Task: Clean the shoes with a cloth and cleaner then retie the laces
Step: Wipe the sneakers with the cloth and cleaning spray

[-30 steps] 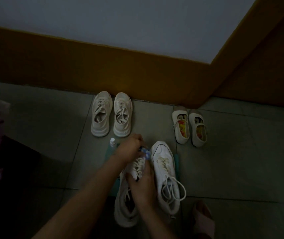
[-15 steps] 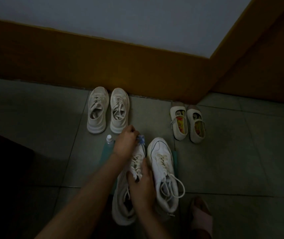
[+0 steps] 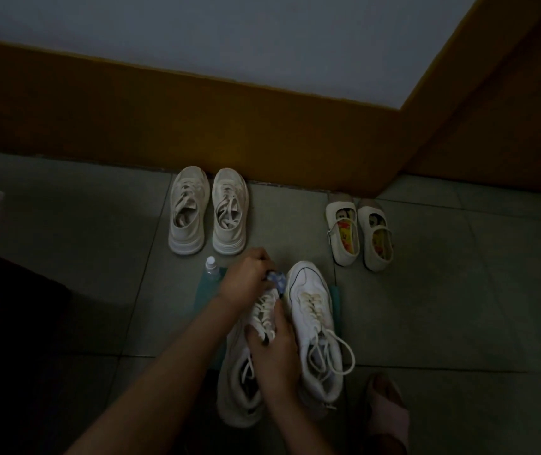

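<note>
I'm wiping the toe of the shoe. It's lying under both my hands, toe pointing away from me. My left hand is bunching the cloth, fingers curled round it and pressing it down on the toe cap. Only a bit of the cloth is poking out on the side toward my right hand; the rest is hidden in the fist.

My right hand is gripping the shoe at the lace area, thumb pointing up toward the left hand and fingers curled over the laces. I judge that's to stop the shoe sliding while I'm rubbing. Those laces are looking loose, though the light is too dim to be sure. So I'm judging this as the cleaning stage, with lacing yet to come.

The other shoe is sitting just beside my right hand on its outer side. I can't tell whether it's touching the one I'm holding. Its open loops are flopping out, so retying isn't done there either. Both shoes are resting on a teal mat, probably to keep cleaner off the floor.

The bottle is standing upright just outside my left hand, in easy reach for more cleaner. Beyond my left hand a beige pair is waiting by the wall. Beyond and outward of my right hand is a strap pair. A slipper is showing outside my right forearm.
</note>
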Available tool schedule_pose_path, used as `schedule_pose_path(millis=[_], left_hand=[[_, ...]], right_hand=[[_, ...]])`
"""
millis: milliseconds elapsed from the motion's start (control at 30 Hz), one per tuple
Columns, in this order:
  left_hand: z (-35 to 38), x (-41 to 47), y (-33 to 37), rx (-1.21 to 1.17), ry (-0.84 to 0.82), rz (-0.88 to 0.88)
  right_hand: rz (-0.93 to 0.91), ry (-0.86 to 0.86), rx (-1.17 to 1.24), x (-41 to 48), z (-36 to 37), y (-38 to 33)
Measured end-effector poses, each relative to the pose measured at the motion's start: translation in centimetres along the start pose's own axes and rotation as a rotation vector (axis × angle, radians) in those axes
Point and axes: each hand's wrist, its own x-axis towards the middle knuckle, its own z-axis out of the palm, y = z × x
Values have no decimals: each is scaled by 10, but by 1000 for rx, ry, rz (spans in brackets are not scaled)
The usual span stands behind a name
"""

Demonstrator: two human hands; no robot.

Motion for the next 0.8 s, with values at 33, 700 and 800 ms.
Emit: schedule_pose_path(millis=[33, 700, 800], left_hand=[[1, 3, 0, 0, 12, -10], [12, -2, -9, -168, 303, -273], [15, -9, -8, -162, 328, -307]], right_hand=[[-8, 6, -10, 1, 0, 1], [-41, 137, 12, -1, 7, 9], [-60, 134, -43, -1, 8, 9]])
